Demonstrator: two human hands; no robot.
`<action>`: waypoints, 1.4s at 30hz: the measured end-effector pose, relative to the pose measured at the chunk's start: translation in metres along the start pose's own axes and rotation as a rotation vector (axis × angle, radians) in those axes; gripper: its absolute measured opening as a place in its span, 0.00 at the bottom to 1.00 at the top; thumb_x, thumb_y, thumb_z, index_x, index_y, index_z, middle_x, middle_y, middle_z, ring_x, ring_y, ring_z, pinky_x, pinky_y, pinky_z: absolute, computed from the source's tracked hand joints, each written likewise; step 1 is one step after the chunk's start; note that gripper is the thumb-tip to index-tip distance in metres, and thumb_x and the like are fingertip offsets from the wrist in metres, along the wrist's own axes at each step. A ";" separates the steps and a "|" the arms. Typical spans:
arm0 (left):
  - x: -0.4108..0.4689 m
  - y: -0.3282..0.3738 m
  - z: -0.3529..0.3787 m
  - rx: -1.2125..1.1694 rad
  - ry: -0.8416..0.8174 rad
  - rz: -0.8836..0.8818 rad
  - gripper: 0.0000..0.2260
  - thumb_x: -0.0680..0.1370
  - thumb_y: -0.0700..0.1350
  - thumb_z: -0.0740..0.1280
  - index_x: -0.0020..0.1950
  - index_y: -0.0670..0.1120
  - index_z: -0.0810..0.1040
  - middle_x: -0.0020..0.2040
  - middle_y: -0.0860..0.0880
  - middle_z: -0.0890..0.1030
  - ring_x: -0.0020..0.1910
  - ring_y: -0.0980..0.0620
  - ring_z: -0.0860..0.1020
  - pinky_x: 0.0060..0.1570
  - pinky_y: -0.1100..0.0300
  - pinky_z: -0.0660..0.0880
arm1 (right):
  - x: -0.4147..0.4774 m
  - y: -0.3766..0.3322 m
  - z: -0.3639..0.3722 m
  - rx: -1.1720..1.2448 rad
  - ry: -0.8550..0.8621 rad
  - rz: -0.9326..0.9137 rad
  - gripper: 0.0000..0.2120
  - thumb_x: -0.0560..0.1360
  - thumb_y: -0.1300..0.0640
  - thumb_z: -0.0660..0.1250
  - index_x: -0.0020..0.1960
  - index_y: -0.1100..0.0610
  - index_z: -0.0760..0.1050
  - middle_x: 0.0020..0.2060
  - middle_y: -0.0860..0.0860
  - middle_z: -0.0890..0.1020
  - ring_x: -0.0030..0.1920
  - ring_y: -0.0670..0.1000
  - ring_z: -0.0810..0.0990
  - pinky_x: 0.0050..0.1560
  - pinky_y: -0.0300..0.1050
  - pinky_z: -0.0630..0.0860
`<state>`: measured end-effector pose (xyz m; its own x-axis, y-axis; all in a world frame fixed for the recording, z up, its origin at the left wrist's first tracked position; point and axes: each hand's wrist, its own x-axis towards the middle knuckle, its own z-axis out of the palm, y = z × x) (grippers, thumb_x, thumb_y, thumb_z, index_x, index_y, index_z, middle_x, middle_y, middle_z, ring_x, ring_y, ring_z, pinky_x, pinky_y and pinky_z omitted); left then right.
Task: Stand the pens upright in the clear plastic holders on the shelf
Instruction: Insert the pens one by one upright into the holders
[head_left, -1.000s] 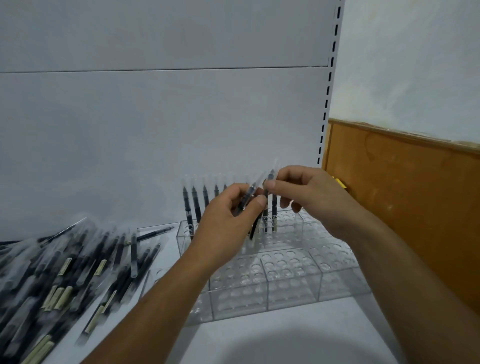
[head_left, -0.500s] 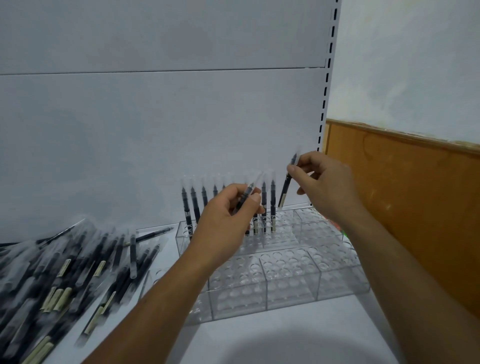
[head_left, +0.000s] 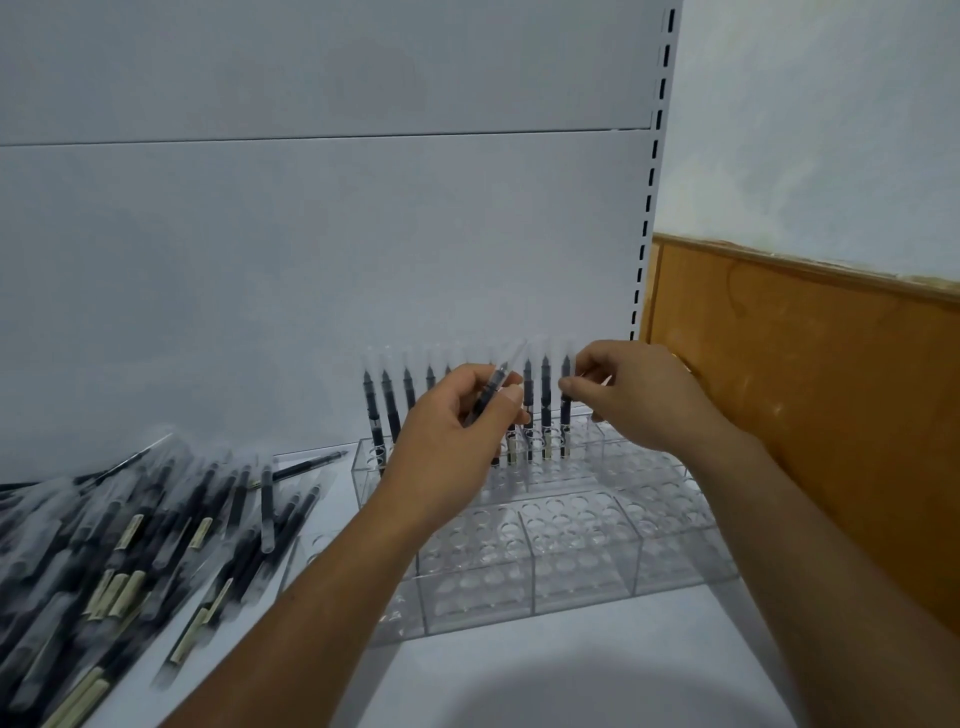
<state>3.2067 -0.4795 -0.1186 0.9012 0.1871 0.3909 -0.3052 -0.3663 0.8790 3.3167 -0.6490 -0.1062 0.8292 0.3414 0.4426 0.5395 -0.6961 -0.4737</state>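
Note:
Clear plastic holders (head_left: 571, 551) with round holes stand on the white shelf. Several dark pens (head_left: 387, 410) with frosted caps stand upright in their back row. My left hand (head_left: 457, 441) grips one or more pens (head_left: 493, 387), tilted, above the back row. My right hand (head_left: 634, 395) pinches the rightmost upright pen (head_left: 565, 415), whose lower end is in a hole of the back row.
A big heap of loose pens (head_left: 130, 545) lies on the shelf at the left. The white back panel rises behind the holders. A slotted upright (head_left: 644, 228) and an orange wooden panel (head_left: 805, 389) close off the right side.
My right hand took a pen from my left hand, lifted it to the right, then lowered it into the back row beside the standing pens. My left hand stayed put.

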 end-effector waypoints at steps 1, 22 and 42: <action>0.000 0.000 0.000 -0.001 -0.001 -0.001 0.03 0.79 0.53 0.64 0.51 0.59 0.76 0.42 0.61 0.83 0.34 0.67 0.77 0.33 0.73 0.72 | -0.001 0.001 0.000 -0.001 -0.027 0.011 0.09 0.76 0.46 0.68 0.51 0.50 0.80 0.42 0.44 0.82 0.41 0.46 0.81 0.46 0.51 0.81; -0.002 0.002 0.002 0.126 -0.052 0.030 0.05 0.81 0.48 0.63 0.52 0.58 0.77 0.41 0.57 0.83 0.33 0.58 0.76 0.40 0.51 0.78 | -0.019 -0.032 -0.009 0.655 -0.122 -0.112 0.07 0.73 0.46 0.71 0.45 0.48 0.84 0.39 0.47 0.83 0.37 0.50 0.77 0.38 0.40 0.77; -0.036 -0.003 -0.044 0.890 -0.396 -0.061 0.35 0.70 0.76 0.48 0.74 0.65 0.59 0.76 0.64 0.59 0.73 0.62 0.57 0.72 0.53 0.57 | -0.010 -0.006 -0.030 0.567 0.521 -0.016 0.06 0.79 0.51 0.65 0.53 0.52 0.77 0.37 0.46 0.80 0.38 0.50 0.79 0.42 0.55 0.82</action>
<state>3.1619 -0.4450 -0.1233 0.9956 -0.0320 0.0882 -0.0574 -0.9511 0.3036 3.3013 -0.6673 -0.0848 0.7201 -0.0908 0.6879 0.6602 -0.2156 -0.7195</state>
